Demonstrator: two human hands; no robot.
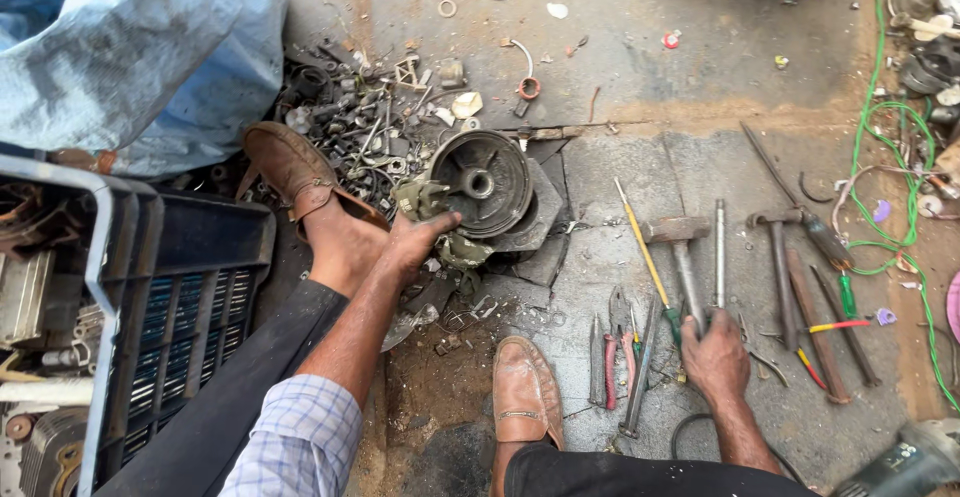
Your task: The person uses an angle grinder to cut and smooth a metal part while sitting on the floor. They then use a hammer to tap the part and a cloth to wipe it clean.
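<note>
My left hand [415,242] grips the lower left rim of a dark round metal drum [482,182] that lies on a flat stone slab [540,222] on the ground. My right hand [715,352] is closed around the handle of a hammer [682,247] whose head points away from me. Beside that hammer lie a yellow-handled screwdriver [640,252], a steel rod [719,252] and red-handled pliers [615,342]. My two brown shoes [290,167] [523,389] rest either side of the drum.
A second hammer [778,257], chisels and screwdrivers [830,332] lie to the right. A heap of scrap metal parts [360,127] sits behind the drum. A dark plastic crate [170,297] stands at left, a blue sheet [140,47] behind it, green wire [900,207] at right.
</note>
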